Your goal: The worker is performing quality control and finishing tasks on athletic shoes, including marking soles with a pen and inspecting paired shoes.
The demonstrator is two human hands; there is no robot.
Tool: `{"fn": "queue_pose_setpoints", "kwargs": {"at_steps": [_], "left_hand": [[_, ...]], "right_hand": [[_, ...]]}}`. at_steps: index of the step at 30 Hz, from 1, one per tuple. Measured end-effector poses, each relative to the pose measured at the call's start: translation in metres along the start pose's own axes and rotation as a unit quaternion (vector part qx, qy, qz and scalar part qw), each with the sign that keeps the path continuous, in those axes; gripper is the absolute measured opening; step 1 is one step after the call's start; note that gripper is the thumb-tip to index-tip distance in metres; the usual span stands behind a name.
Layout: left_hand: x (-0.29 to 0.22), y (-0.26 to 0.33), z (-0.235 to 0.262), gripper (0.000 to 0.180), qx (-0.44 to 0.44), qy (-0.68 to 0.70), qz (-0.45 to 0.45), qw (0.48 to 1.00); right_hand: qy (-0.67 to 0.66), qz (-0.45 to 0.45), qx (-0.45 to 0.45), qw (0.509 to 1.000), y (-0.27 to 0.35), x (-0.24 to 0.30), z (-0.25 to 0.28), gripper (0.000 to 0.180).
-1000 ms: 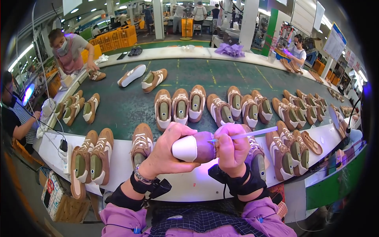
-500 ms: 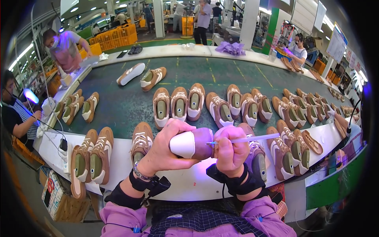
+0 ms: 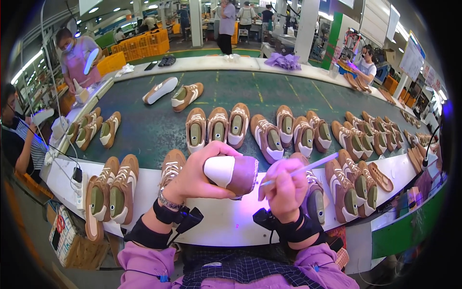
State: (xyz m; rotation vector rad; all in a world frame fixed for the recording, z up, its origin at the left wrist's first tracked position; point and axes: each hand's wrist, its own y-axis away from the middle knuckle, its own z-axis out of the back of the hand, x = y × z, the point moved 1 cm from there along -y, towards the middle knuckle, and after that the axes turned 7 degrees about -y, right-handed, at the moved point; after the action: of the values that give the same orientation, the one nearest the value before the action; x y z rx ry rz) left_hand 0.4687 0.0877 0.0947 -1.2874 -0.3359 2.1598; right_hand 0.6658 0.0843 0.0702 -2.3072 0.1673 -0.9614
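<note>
My left hand [image 3: 204,173] grips a brown shoe upper [image 3: 244,174] with a white heel patch [image 3: 219,170], held above the white bench edge. Its ragged lower rim points right, toward my other hand. A slim, pale pen-like stick [image 3: 315,164] is pinched in my right hand [image 3: 285,185], slanting up to the right. The stick's tip sits just right of the upper's rim, apart from it. Behind my left hand stands a laced brown shoe [image 3: 172,163]; another laced shoe [image 3: 314,197] stands behind my right hand.
A green conveyor belt [image 3: 144,127] beyond the bench carries several brown-and-white shoes. Pairs stand at the bench's left and right, with a loose brown sole [image 3: 380,177] on the right. Two co-workers sit or stand at the left, another at the far right.
The stick's tip has come away from the upper's rim, and my right hand has shifted slightly right and down. The upper has turned a little in my left hand.
</note>
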Motion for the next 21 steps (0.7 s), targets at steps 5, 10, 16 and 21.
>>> {"fn": "queue_pose_setpoints", "kwargs": {"at_steps": [5, 10, 16, 21], "left_hand": [[-0.006, -0.013, 0.0, 0.064, 0.063, 0.04, 0.014, 0.997], [-0.004, -0.018, -0.005, 0.064, 0.071, 0.04, 0.013, 0.997], [-0.007, -0.023, -0.009, 0.065, 0.081, 0.067, 0.03, 0.994], [-0.009, -0.024, -0.012, 0.064, 0.087, 0.05, 0.012, 0.995]], "right_hand": [[0.085, 0.027, -0.011, 0.996, -0.017, 0.004, -0.006, 0.01], [0.123, 0.028, -0.016, 0.992, -0.017, 0.006, -0.001, 0.008], [0.169, 0.033, -0.002, 0.985, -0.019, 0.011, 0.007, 0.008], [0.099, 0.037, -0.018, 0.994, -0.016, 0.013, 0.008, 0.006]]}}
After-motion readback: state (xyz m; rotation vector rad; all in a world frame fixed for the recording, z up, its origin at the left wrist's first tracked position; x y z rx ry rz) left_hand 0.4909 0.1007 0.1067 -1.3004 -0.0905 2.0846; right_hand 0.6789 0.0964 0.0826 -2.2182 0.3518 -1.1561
